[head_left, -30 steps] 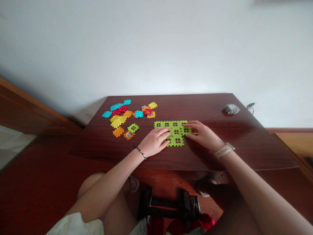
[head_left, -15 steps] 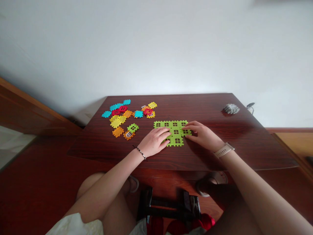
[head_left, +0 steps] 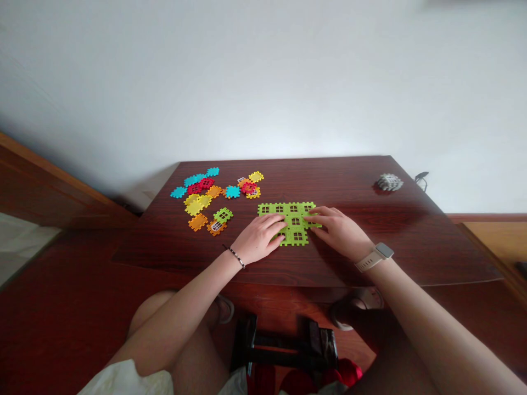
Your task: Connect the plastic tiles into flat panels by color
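A flat sheet of joined green window-pattern building tiles (head_left: 295, 221) lies on the dark wooden table. My left hand (head_left: 258, 236) rests palm down across its left side, fingers apart, covering some of the tiles. On the sheet's right side, my right hand (head_left: 338, 229) presses its stretched fingers over the outermost green tile, which is now mostly covered. Neither hand grips a tile; both are open. A loose green window tile (head_left: 223, 214) lies left of the sheet, overlapping an orange window tile (head_left: 216, 227).
Several loose tiles in blue, red, yellow and orange lie at the table's left, among them a blue tile (head_left: 233, 191) and a yellow tile (head_left: 256, 176). A stack of grey-white pieces (head_left: 390, 182) sits back right. The wall (head_left: 288, 82) borders the table's far edge.
My right hand has rolled and shifted slightly left, its fingers now lying over the outer right tile rather than at its edges. My left hand stays in place on the sheet.
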